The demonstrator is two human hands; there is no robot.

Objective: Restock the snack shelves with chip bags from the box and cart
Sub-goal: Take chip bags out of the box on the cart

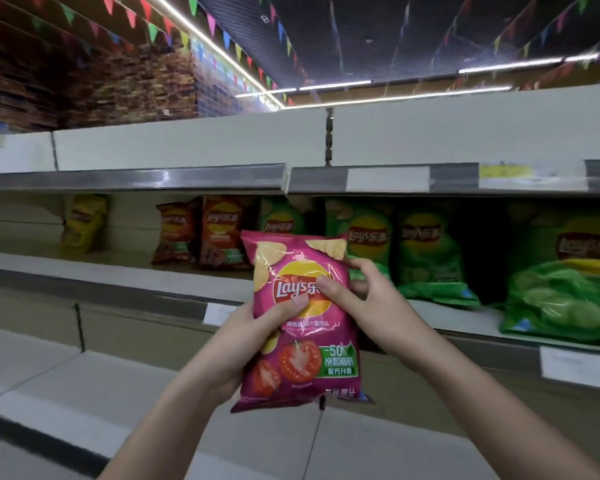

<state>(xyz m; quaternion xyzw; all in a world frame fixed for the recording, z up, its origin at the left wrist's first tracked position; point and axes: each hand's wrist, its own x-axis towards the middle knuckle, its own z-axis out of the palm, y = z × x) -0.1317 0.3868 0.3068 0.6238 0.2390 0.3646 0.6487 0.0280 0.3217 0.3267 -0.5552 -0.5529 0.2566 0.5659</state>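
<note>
2 hands grip pink bag (300, 323) (upright) before shelf edge (118, 292).

Lay's branding on the held bag and the shelved bags

The pink chip bag (302, 327) carries the Lay's logo with Chinese characters beside it, and a green panel near its lower right corner reading "-50%" above more Chinese print too small to make out. The orange bags (219, 233) and green bags (426, 251) on the middle shelf (125, 275) show the same Lay's logo. The price tags (388, 180) along the shelf edges are blurred and unreadable.
</note>
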